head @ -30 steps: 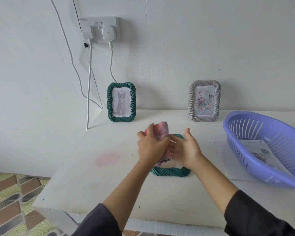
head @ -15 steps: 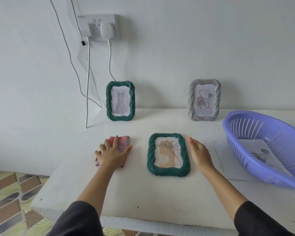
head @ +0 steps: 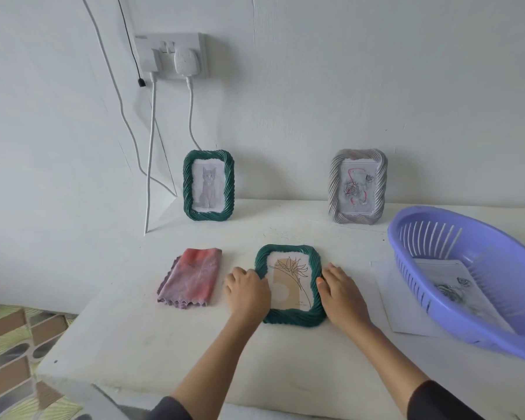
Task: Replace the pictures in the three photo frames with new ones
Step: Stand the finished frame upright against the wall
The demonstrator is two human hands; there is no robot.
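1. Frame, the green one, lies face up on the table between my hands, with a flower drawing showing in it.
2. My left hand is at its left rim with the thumb on the rim and the fingers curled. I cannot tell whether they have hooked under it.
3. My right hand lies loose against the right rim, fingers fairly straight and thumb touching the rim, clasping nothing.
4. I judge the step to be taking it up by both sides. I should work fingertips under both long rims, lift it level, and keep my thumbs off the picture.
5. Left of my left hand a folded cloth lies apart from the frame, out of the way.
6. Beyond my left hand the cat frame stands against the wall, with cables hanging just beside it. Beyond my right hand stands the grey frame. Both are well apart from my hands, though a careless high swing could tip them.
7. Right of my right hand a sheet lies partly under the basket, which holds prints. Its rim is the nearest obstacle for my right arm.
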